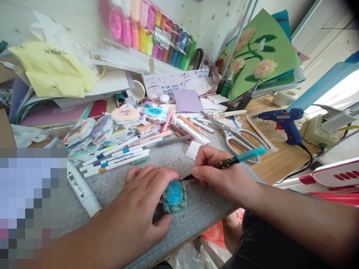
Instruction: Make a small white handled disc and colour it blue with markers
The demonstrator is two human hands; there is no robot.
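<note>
Near the front of the grey cutting mat [202, 213] lies a small rounded piece [175, 194], green at the rim with a raised blue dotted centre. My left hand [148, 203] holds it between the thumb below and the fingers above. In my right hand [215, 170] is a dark patterned pen [228, 162] with a teal end. Its black tip meets the upper right edge of the piece. Several markers [123, 160] lie on the mat beyond my left hand, and a thick white marker [82, 188] lies to its left.
Large scissors [235, 136] lie beyond my right hand. A blue glue gun [290, 121] with a black cord stands at the right. Decorated paper pieces [125, 116] are piled at the back left, beside stacked papers. Bags of coloured clay [151, 30] are behind.
</note>
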